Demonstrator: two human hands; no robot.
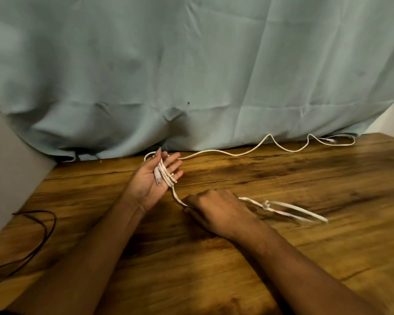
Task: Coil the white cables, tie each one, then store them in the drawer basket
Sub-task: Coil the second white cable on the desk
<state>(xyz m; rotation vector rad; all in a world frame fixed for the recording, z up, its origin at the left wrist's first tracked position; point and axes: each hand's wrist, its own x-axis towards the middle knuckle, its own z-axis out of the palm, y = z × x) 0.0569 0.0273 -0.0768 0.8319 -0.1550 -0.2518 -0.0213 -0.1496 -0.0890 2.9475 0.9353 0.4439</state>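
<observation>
So the left hand (pixel 154 180) was palm up with fingers pretty much straight, and a few loops (pixel 166 176) of the white cable (pixel 237 153) were wound around the fingers, one plug (pixel 158 178) lying flat on the palm. The right hand (pixel 216 210) was curled down near the bench (pixel 282 258), pinching the strand that ran down from those loops. The rest of that cable snaked off along the back of the bench to the right, and its far end (pixel 330 140) sat right up against the hanging cloth (pixel 191 64).

What I'd have worried about:
- Nothing was clamping the loops, since the fingers were open. If the right hand tugged too hard, I reckon the whole coil could slide off the fingertips.
- The long tail had a couple of kinks in it, and the far end could have snagged on the cloth hem while being pulled in.
- A second cable, the tied bundle (pixel 282 209), lay just beside the right hand. A sweeping wrist might have dragged it or got it tangled with the loose strand.
- The dark cable (pixel 44 235) at the left edge was well apart, so probably no issue.

No drawer basket was in view. As for labels or brands, I couldn't read any writing, and the plugs were too small and blurry to tell.
</observation>
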